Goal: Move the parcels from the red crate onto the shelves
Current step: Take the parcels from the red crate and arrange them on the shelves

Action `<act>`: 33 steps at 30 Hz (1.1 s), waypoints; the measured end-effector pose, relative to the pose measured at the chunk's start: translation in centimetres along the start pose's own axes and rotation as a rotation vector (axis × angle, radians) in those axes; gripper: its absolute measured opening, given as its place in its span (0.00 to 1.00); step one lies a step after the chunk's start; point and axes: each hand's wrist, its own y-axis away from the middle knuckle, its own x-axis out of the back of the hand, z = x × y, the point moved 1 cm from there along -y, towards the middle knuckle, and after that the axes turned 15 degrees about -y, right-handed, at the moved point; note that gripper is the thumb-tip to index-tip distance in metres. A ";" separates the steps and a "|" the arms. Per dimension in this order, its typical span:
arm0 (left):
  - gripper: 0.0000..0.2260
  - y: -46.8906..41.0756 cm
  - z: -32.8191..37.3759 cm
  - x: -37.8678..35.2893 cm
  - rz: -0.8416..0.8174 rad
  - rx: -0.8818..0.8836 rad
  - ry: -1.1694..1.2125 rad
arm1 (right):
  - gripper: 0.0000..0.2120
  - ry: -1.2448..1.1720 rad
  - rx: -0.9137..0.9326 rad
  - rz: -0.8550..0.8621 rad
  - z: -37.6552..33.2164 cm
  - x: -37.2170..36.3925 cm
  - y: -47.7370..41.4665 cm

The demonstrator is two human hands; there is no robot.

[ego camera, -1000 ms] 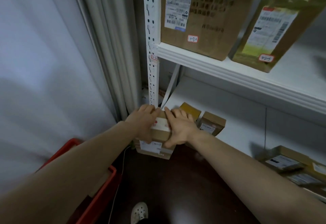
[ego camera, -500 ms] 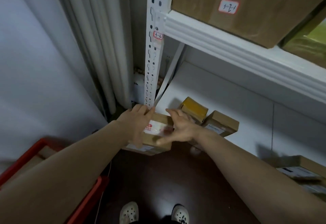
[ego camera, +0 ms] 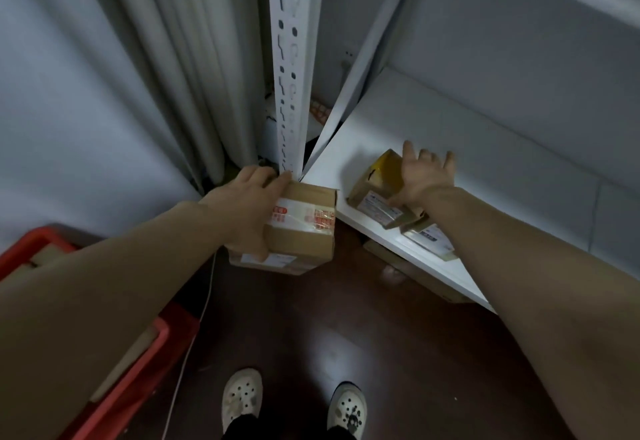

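My left hand (ego camera: 247,204) grips a small brown cardboard parcel (ego camera: 301,228) with red-printed tape, held in the air just off the front left corner of the low white shelf (ego camera: 450,134). My right hand (ego camera: 424,176) lies with spread, straight fingers on a small yellow-taped parcel (ego camera: 379,176) that stands on the shelf near its front edge. A second small labelled parcel (ego camera: 429,235) sits right of it at the shelf edge, partly under my forearm. The red crate (ego camera: 138,380) is at the lower left, mostly hidden by my left arm.
A white slotted shelf post (ego camera: 289,69) rises just behind the held parcel, with a grey curtain (ego camera: 180,69) to its left. The dark wood floor (ego camera: 311,328) lies below, with my two white shoes (ego camera: 242,394). A white cable (ego camera: 194,342) runs beside the crate.
My right hand has let go of the taped parcel and moved right onto the yellow-taped parcel on the shelf. My left hand alone now holds the taped parcel. The view has tilted downward.
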 end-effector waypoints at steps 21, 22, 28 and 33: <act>0.57 -2.5 2.1 2.5 0.108 -0.012 -0.015 | 0.56 0.039 0.034 -0.095 3.3 -1.6 0.1; 0.57 -2.4 2.2 2.6 0.111 -0.016 -0.014 | 0.56 0.007 0.039 -0.094 3.3 -1.4 0.3; 0.57 -2.0 2.3 3.4 0.153 -0.012 -0.031 | 0.59 -0.833 0.254 -0.236 -0.4 2.4 3.7; 0.57 -2.1 2.3 5.0 0.160 -0.018 -0.021 | 0.69 -0.394 0.461 -0.352 -4.5 3.0 5.9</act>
